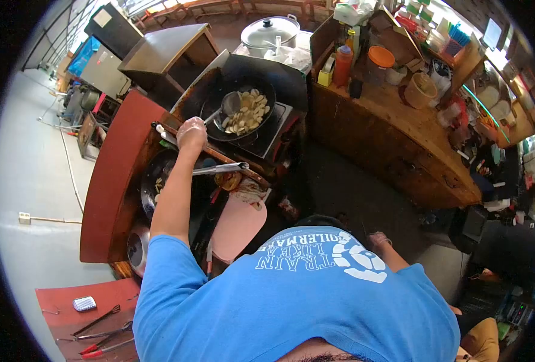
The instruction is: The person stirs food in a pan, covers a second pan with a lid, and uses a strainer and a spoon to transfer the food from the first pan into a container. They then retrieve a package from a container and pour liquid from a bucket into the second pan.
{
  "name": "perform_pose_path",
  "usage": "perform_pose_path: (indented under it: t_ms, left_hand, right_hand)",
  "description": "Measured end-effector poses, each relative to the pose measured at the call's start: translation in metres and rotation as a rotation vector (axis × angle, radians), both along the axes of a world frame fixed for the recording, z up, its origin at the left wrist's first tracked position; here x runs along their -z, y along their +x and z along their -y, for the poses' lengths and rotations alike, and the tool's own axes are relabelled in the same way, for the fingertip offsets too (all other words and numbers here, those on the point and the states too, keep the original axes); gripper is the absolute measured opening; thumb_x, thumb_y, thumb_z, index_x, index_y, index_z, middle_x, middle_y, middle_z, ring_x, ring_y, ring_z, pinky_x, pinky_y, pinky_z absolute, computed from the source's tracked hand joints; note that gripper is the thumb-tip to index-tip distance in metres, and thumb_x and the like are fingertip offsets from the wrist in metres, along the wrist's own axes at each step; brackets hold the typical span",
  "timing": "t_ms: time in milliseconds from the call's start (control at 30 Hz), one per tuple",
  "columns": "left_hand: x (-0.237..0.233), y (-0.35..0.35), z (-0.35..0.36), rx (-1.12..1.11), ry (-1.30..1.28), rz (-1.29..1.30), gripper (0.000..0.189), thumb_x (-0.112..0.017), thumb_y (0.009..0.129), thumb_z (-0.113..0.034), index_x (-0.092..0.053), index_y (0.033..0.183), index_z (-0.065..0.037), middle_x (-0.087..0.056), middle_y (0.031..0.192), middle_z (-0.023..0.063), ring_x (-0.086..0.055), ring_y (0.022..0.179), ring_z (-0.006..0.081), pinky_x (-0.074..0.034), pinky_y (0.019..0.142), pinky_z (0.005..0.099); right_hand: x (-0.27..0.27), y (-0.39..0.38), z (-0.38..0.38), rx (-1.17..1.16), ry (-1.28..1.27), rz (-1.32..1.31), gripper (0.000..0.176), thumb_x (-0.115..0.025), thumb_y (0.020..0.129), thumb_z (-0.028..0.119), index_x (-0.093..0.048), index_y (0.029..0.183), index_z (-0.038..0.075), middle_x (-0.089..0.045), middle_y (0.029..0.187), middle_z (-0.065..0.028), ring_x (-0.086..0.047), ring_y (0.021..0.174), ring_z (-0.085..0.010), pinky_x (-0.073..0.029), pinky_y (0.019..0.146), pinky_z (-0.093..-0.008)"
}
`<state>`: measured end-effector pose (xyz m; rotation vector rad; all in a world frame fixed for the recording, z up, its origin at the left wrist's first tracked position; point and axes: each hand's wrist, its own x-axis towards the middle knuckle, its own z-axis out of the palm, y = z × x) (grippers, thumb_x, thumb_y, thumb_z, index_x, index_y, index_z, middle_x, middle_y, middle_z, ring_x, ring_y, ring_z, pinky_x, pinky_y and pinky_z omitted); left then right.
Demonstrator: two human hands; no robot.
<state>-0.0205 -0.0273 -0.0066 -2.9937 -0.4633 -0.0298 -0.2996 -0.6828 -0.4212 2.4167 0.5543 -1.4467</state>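
Observation:
My left hand, in a thin clear glove, is closed around the handle of a ladle. The ladle's round bowl sits over the left side of a black wok on the stove. Pale, flat slices of food lie in the wok, bunched to the right of the ladle. My right hand hangs low at my right side, away from the stove. Its fingers look loosely apart, small in view, with nothing seen in them.
Below my left forearm are a second dark pan, a metal-edged tool and a pink cutting board. A large lidded pot stands behind the stove. Bottles and tubs, one orange-lidded, crowd the wooden counter at right.

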Motion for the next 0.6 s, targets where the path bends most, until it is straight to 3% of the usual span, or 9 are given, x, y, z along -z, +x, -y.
perform_pose_path:
  t_ms: [67,167,200,267,300,367,400,467,600]
  left_hand:
    - [-0.01,-0.009,0.008,0.026,0.024,0.021,0.015,-0.061,0.086,-0.013,-0.073,0.093,-0.007,-0.072,0.1,0.0159,-0.07,0.097,0.0328,-0.057,0.083,0.0415]
    - [-0.012,-0.023,0.021,0.083,0.067,0.049,0.012,-0.062,0.085,-0.011,-0.072,0.09,-0.008,-0.072,0.095,0.0146,-0.071,0.094,0.0321,-0.057,0.082,0.0407]
    - [-0.006,-0.025,0.025,0.125,0.119,-0.005,0.012,-0.061,0.085,-0.01,-0.072,0.09,-0.008,-0.072,0.095,0.0145,-0.071,0.093,0.0318,-0.057,0.082,0.0407]
    - [-0.001,-0.022,0.037,0.134,0.195,-0.107,0.012,-0.06,0.085,-0.01,-0.072,0.089,-0.008,-0.072,0.095,0.0134,-0.071,0.093,0.0307,-0.058,0.079,0.0411]
    - [0.0,-0.019,0.037,0.129,0.194,-0.11,0.012,-0.06,0.085,-0.01,-0.072,0.089,-0.008,-0.072,0.095,0.0134,-0.071,0.093,0.0307,-0.058,0.079,0.0411]
    - [0.004,-0.013,0.038,0.121,0.247,-0.016,0.013,-0.06,0.086,-0.011,-0.071,0.09,-0.008,-0.072,0.094,0.0129,-0.071,0.092,0.0305,-0.058,0.077,0.0418]
    - [-0.007,-0.013,0.047,0.112,0.273,-0.063,0.013,-0.059,0.086,-0.011,-0.071,0.091,-0.007,-0.072,0.092,0.0126,-0.071,0.09,0.0308,-0.058,0.075,0.0418]
    - [-0.012,-0.017,0.058,0.117,0.257,-0.052,0.013,-0.059,0.086,-0.01,-0.071,0.09,-0.007,-0.072,0.092,0.0126,-0.071,0.09,0.0307,-0.058,0.075,0.0415]
    - [0.016,-0.012,0.064,0.145,0.198,0.03,0.014,-0.058,0.087,-0.011,-0.071,0.088,-0.007,-0.072,0.09,0.0121,-0.072,0.088,0.0301,-0.058,0.073,0.0406]
  right_hand:
    - [-0.009,0.015,0.015,0.189,0.176,0.163,0.028,-0.068,0.073,0.013,-0.074,0.098,0.003,-0.071,0.109,-0.0189,-0.068,0.105,-0.0354,-0.057,0.085,-0.0448]
    - [-0.041,0.042,0.012,0.114,0.09,0.165,0.03,-0.072,0.069,0.012,-0.075,0.098,0.006,-0.071,0.109,-0.0182,-0.069,0.105,-0.0331,-0.058,0.085,-0.0424]
    - [-0.033,0.049,0.019,0.103,0.093,0.164,0.03,-0.072,0.069,0.012,-0.075,0.098,0.006,-0.071,0.109,-0.0182,-0.069,0.105,-0.0331,-0.058,0.085,-0.0424]
    - [-0.004,0.062,0.04,0.228,0.092,0.081,0.033,-0.048,0.092,0.028,-0.07,0.109,0.009,-0.067,0.117,-0.0167,-0.066,0.11,-0.0327,-0.054,0.091,-0.0488]
    - [-0.005,0.067,0.041,0.223,0.091,0.078,0.033,-0.048,0.092,0.028,-0.07,0.109,0.009,-0.067,0.117,-0.0167,-0.066,0.11,-0.0327,-0.054,0.091,-0.0488]
    - [-0.012,0.086,0.039,0.473,0.204,0.186,0.027,-0.074,0.068,0.009,-0.074,0.094,0.008,-0.072,0.102,-0.0186,-0.07,0.101,-0.0318,-0.058,0.083,-0.0404]
    - [-0.015,0.092,0.041,0.471,0.204,0.188,0.027,-0.074,0.068,0.009,-0.074,0.094,0.008,-0.072,0.102,-0.0186,-0.07,0.101,-0.0318,-0.058,0.083,-0.0404]
    - [-0.019,0.1,0.042,-0.031,0.237,0.312,0.027,-0.074,0.068,0.007,-0.073,0.095,0.007,-0.071,0.102,-0.0199,-0.07,0.1,-0.0326,-0.058,0.083,-0.0402]
    - [-0.061,0.099,0.024,0.005,0.233,0.305,0.024,-0.069,0.075,0.007,-0.072,0.099,0.007,-0.071,0.102,-0.0197,-0.07,0.102,-0.0327,-0.058,0.082,-0.0411]
